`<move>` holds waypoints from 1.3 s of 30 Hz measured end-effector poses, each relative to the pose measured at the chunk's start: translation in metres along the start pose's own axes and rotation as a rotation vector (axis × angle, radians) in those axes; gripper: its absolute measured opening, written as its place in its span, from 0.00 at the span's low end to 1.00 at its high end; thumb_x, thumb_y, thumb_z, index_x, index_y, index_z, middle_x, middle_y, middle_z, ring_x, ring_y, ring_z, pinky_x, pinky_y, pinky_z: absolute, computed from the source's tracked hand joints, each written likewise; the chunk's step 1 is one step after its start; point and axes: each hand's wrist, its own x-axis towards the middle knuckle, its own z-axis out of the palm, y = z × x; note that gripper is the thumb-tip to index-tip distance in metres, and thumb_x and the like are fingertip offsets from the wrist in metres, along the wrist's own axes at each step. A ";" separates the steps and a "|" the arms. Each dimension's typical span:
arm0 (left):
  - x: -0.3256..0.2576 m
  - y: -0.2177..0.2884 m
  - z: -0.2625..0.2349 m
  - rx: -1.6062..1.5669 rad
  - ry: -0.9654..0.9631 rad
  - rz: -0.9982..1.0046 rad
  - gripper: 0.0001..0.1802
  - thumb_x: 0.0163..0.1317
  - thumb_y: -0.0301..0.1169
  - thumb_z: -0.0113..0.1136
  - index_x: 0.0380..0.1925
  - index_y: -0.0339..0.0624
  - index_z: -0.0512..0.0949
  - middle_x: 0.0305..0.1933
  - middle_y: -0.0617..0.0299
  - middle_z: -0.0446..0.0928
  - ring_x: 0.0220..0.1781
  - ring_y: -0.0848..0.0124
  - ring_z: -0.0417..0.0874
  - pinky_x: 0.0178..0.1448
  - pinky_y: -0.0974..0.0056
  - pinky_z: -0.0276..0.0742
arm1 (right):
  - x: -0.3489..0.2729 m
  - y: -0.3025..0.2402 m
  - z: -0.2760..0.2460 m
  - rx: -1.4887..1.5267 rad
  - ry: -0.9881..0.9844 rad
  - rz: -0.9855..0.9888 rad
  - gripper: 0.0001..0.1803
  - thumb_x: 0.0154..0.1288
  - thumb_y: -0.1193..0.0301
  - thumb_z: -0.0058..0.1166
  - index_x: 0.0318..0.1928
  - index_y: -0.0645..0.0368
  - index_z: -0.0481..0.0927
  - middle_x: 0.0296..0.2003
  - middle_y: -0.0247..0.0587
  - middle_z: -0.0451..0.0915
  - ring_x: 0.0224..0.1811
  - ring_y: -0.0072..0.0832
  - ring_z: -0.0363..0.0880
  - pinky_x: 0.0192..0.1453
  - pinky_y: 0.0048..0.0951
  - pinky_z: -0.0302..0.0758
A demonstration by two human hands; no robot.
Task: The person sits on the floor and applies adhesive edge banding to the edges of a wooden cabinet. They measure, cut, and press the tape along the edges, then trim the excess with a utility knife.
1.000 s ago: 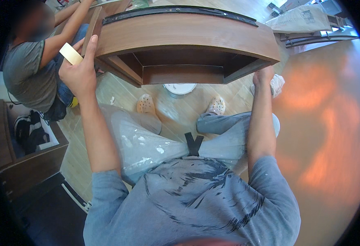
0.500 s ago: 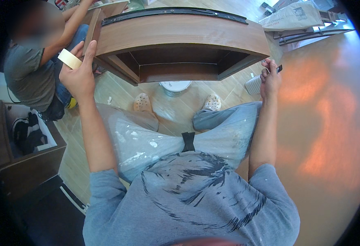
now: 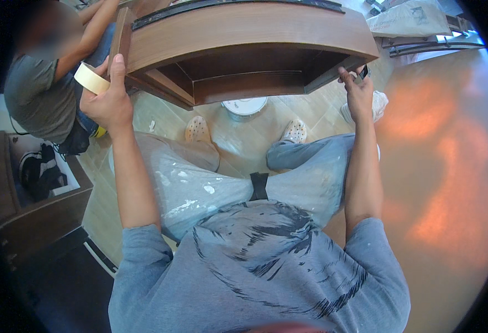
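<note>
A brown wooden drawer point(image 3: 255, 34) with a black metal slide rail point(image 3: 233, 8) along its upper side is held up in front of me, its hollow side facing me. My left hand point(image 3: 110, 102) grips its left end, thumb on the near side and fingers behind the edge. A roll of cream masking tape point(image 3: 91, 79) is also lodged in that hand. At the drawer's right lower corner, my right hand point(image 3: 358, 93) is closed with its fingers against the wood. A small black object point(image 3: 364, 71) sticks out of the same hand; its kind is unclear.
A white-lidded bucket point(image 3: 245, 106) stands on the tiled floor beyond my feet. Another person point(image 3: 38, 100) sits at left, above an open drawer point(image 3: 60, 205) with dark items inside. A large brown panel point(image 3: 438, 183) fills the right side. A white sack point(image 3: 408, 21) lies at far right.
The drawer has shifted slightly up and right, its right end tilting upward. My right hand has moved up and left onto its lower corner. The left hand keeps its grip.
</note>
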 end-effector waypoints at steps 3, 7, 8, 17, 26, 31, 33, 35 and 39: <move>0.000 0.001 0.003 -0.043 -0.009 -0.020 0.20 0.60 0.38 0.78 0.43 0.30 0.88 0.39 0.62 0.88 0.37 0.77 0.83 0.46 0.70 0.78 | 0.003 0.001 0.001 0.029 -0.001 0.018 0.12 0.69 0.68 0.65 0.45 0.63 0.82 0.31 0.33 0.82 0.33 0.22 0.78 0.41 0.28 0.73; -0.001 0.001 0.004 -0.058 -0.009 0.008 0.20 0.60 0.36 0.78 0.44 0.30 0.88 0.41 0.60 0.88 0.40 0.77 0.84 0.49 0.70 0.77 | -0.001 0.009 0.002 0.069 0.034 0.067 0.11 0.69 0.70 0.65 0.46 0.63 0.81 0.35 0.35 0.82 0.35 0.22 0.79 0.42 0.28 0.74; -0.001 0.002 0.005 -0.092 -0.003 -0.012 0.20 0.61 0.36 0.78 0.44 0.30 0.88 0.41 0.60 0.88 0.41 0.77 0.83 0.50 0.70 0.77 | -0.001 0.010 0.003 0.084 0.034 0.037 0.11 0.69 0.71 0.65 0.46 0.63 0.81 0.35 0.34 0.82 0.34 0.22 0.78 0.42 0.28 0.74; 0.000 -0.012 -0.002 -0.157 -0.044 -0.058 0.21 0.62 0.36 0.77 0.46 0.29 0.87 0.45 0.59 0.88 0.43 0.77 0.83 0.51 0.70 0.77 | -0.018 0.008 0.003 0.065 0.053 0.040 0.16 0.66 0.71 0.67 0.50 0.61 0.79 0.41 0.34 0.82 0.35 0.19 0.77 0.41 0.25 0.73; -0.036 0.001 -0.069 -0.428 -0.075 -0.268 0.18 0.76 0.40 0.60 0.39 0.32 0.84 0.35 0.56 0.84 0.35 0.76 0.79 0.40 0.70 0.74 | -0.085 -0.013 -0.021 0.135 0.429 0.237 0.11 0.62 0.73 0.68 0.45 0.60 0.85 0.37 0.30 0.81 0.35 0.16 0.72 0.42 0.23 0.70; -0.110 0.059 -0.078 -0.115 -1.032 -0.642 0.21 0.71 0.43 0.65 0.24 0.38 0.83 0.20 0.69 0.75 0.22 0.74 0.72 0.28 0.64 0.67 | -0.135 -0.047 0.013 0.114 -0.386 0.276 0.09 0.72 0.70 0.59 0.42 0.64 0.86 0.36 0.35 0.85 0.40 0.21 0.77 0.50 0.27 0.74; -0.126 0.070 -0.058 -0.036 -1.328 -0.584 0.22 0.67 0.45 0.69 0.24 0.37 0.82 0.19 0.64 0.77 0.21 0.73 0.75 0.27 0.62 0.69 | -0.127 -0.057 0.027 0.124 -0.712 0.253 0.12 0.76 0.69 0.54 0.44 0.64 0.85 0.35 0.39 0.85 0.39 0.23 0.79 0.50 0.28 0.75; -0.129 0.078 -0.037 0.025 -1.480 -0.448 0.22 0.64 0.45 0.71 0.25 0.35 0.82 0.21 0.56 0.79 0.23 0.69 0.80 0.29 0.60 0.73 | -0.110 -0.065 0.038 0.066 -0.951 0.167 0.13 0.78 0.68 0.50 0.47 0.64 0.85 0.35 0.42 0.85 0.40 0.25 0.80 0.49 0.30 0.77; -0.117 0.093 -0.006 0.037 -1.518 -0.276 0.22 0.62 0.46 0.72 0.31 0.35 0.82 0.24 0.48 0.82 0.28 0.61 0.86 0.36 0.57 0.79 | -0.065 -0.073 0.051 -0.031 -1.145 0.125 0.15 0.78 0.67 0.49 0.52 0.61 0.84 0.37 0.45 0.85 0.43 0.28 0.82 0.46 0.33 0.78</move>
